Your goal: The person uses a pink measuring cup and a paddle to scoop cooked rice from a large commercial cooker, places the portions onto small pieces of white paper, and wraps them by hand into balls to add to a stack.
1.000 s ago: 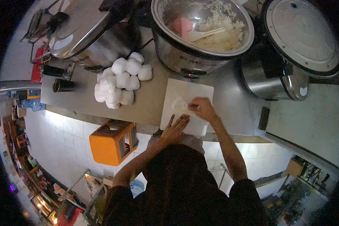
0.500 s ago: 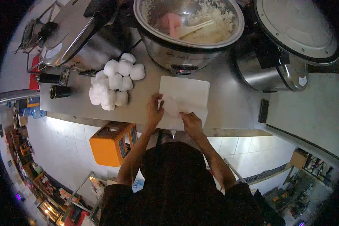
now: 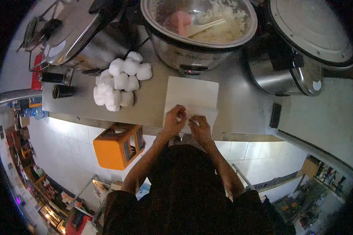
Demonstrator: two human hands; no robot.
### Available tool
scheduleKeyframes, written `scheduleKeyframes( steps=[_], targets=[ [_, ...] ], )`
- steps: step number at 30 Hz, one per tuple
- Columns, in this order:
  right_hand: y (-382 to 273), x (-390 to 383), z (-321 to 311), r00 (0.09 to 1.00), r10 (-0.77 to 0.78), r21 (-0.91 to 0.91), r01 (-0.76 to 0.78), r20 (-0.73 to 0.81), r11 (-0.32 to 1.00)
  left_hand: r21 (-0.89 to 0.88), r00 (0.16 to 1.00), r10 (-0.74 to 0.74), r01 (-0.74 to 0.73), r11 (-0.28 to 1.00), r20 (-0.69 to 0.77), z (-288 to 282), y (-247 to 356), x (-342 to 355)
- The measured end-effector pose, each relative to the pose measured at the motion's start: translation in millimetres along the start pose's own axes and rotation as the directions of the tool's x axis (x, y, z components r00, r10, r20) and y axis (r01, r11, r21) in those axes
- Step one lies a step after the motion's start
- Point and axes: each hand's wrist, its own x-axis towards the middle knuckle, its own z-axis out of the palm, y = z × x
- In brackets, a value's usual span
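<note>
A white sheet of paper (image 3: 194,92), apparently the top one of a stack, lies on the steel counter in front of me. Over its near half, my left hand (image 3: 174,120) is closed, fingers curled toward the thumb. Close beside it, my right hand (image 3: 200,127) pinches at the paper's near part. Both hands seem to grip folded paper, though my fingers cover most of the fold. To the left, several rounded white wrapped bundles (image 3: 121,82) are piled up. Behind the paper stands a large rice cooker (image 3: 172,55) with rice (image 3: 219,33), a pink scoop (image 3: 180,21) and a pale paddle (image 3: 204,27) inside.
Another steel cooker (image 3: 102,51) stands at the back left, and one with a raised lid (image 3: 312,29) at the right. Dark cups (image 3: 62,91) lie near the counter's left end. Below the front edge sits an orange stool (image 3: 113,150).
My left hand has moved right from the paper's left edge, close to my right hand. The paper between them has been folded down toward me. The right hand has barely moved.
</note>
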Motion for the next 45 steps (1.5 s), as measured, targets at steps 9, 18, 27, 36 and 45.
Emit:
scheduleKeyframes(
  steps=[9, 18, 27, 36, 45],
  targets=[
    [43, 4, 3, 0.888, 0.453, 0.263, -0.419, -0.082, 0.869, 0.382, 0.997, -0.022, 0.050, 0.923, -0.079, 15, -44, 3],
    [63, 33, -14, 0.992, 0.125, -0.208, -0.125, -0.017, 0.970, 0.584, 0.957, 0.012, -0.187, 0.790, 0.290, -11, -59, 36],
    [53, 3, -15, 0.990, 0.072, 0.000, -0.072, 0.120, 0.997, 0.508, 0.882, 0.250, -0.439, 0.741, 0.399, -18, -88, 18],
    [54, 9, -18, 0.984, 0.092, 0.018, -0.096, 0.154, 0.995, 0.547, 0.809, 0.142, -0.503, 0.670, 0.570, -36, -67, 18],
    [66, 43, -13, 0.920, 0.289, 0.132, -0.332, 0.264, 0.934, 0.418, 0.909, 0.085, -0.269, 0.868, 0.408, -17, -80, 54]
  ],
)
